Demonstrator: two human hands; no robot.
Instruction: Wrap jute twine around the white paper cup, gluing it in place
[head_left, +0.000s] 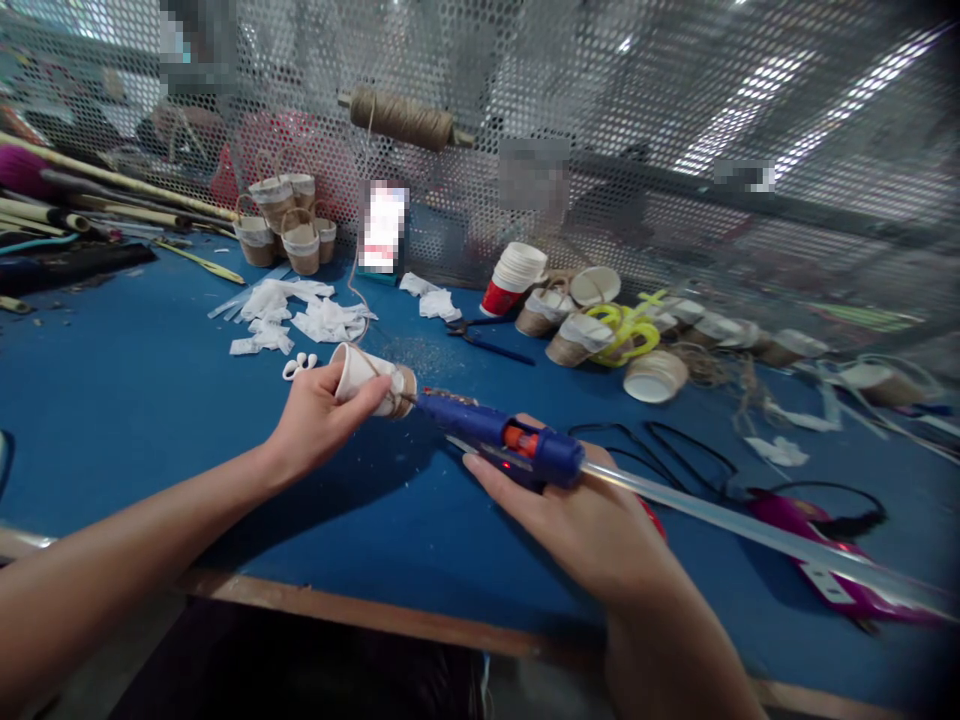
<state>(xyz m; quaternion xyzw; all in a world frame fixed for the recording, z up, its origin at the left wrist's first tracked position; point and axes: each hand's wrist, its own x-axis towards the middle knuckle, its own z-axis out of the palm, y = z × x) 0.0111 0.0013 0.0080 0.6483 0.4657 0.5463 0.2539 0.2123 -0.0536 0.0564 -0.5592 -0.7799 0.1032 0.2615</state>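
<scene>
Worktable: a blue-topped table (150, 420) with a brown near edge carries the scene.
Cup baskets: a cluster of brown twine-wrapped paper cups with looped handles (301, 250) stands toward the table's far edge, left of the middle.
Glue gun: a blue plastic glue gun (480, 422), a long translucent glue stick (675, 492) behind it, points toward the left edge.
Right hand: the person's right hand (581, 520) wraps the gun's grip from below, fingers partly hidden.
Left hand: the left hand (311, 415) pinches the cup, thumb on its near side, fingers behind.
Cup: a white paper cup with brown twine around its base end (356, 367) is tipped sideways above the surface, left of the middle; its mouth lies by the palm, its base projects past the thumb-tip.
Nozzle: the gun's tip is at the twine-wrapped base; whether they touch, one cannot tell.
</scene>
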